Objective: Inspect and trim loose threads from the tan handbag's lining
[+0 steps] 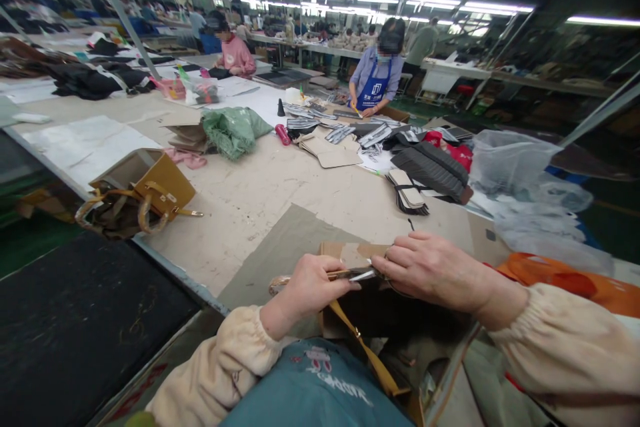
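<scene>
My left hand [306, 290] is closed around a tan strap or handle [367, 350] of a brown bag part that rests at the table's near edge. My right hand [430, 268] is curled and pinches a small metal tool [364, 274], its tip pointing at the left hand's fingers. Both hands meet over a brown cardboard-like piece [353, 253]. The strap runs down toward my lap over a teal apron.
A finished tan handbag [150, 187] lies at the left table edge. Stacks of dark cut pieces [430, 170], a green bag [233, 130] and clear plastic [515, 163] lie farther on. A person in a blue apron [375, 80] works across the table.
</scene>
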A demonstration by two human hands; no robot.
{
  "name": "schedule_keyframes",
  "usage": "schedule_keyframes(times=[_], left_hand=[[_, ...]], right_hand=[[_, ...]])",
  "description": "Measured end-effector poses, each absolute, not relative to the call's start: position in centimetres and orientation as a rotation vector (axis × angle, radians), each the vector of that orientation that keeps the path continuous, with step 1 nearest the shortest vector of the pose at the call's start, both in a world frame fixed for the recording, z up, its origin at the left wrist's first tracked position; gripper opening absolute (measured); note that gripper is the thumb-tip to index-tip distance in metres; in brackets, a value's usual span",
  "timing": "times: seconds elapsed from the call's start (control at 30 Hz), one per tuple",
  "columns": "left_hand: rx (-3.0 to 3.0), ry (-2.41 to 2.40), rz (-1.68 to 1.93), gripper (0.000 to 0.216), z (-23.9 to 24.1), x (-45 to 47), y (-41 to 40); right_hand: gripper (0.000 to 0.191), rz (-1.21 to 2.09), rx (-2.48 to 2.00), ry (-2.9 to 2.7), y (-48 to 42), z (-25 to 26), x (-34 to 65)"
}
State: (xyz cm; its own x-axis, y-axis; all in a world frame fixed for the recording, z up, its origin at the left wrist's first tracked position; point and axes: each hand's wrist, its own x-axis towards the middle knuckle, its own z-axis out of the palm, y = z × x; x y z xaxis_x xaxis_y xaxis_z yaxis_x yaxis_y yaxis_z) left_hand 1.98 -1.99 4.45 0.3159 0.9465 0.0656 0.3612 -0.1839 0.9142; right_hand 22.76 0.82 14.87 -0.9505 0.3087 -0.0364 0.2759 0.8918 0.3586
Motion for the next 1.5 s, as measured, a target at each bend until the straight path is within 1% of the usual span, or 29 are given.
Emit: schedule_keyframes(times=[0.47, 0.93, 1.23, 1.5], left_hand=[[1.621, 1.116, 0.822, 0.026, 4.4, 1.7, -1.7], [1.570, 1.097, 0.840, 0.022, 4.3, 1.7, -1.5], [1.619, 1.068, 0.868, 0.020, 4.2, 1.5, -1.4], [1.593, 1.090, 0.841, 0.021, 4.3, 1.5, -1.5]], right_hand=[[0.023, 0.724, 0.307, 3.010, 1.1, 14.7, 23.2], [0.019, 0.702, 0.391, 3.000, 1.0, 14.0, 23.1], [0.020, 0.686, 0.374, 3.009, 1.1, 13.8, 23.3], [0.020, 0.739, 0.410, 3.007, 0.9, 13.6, 23.1]])
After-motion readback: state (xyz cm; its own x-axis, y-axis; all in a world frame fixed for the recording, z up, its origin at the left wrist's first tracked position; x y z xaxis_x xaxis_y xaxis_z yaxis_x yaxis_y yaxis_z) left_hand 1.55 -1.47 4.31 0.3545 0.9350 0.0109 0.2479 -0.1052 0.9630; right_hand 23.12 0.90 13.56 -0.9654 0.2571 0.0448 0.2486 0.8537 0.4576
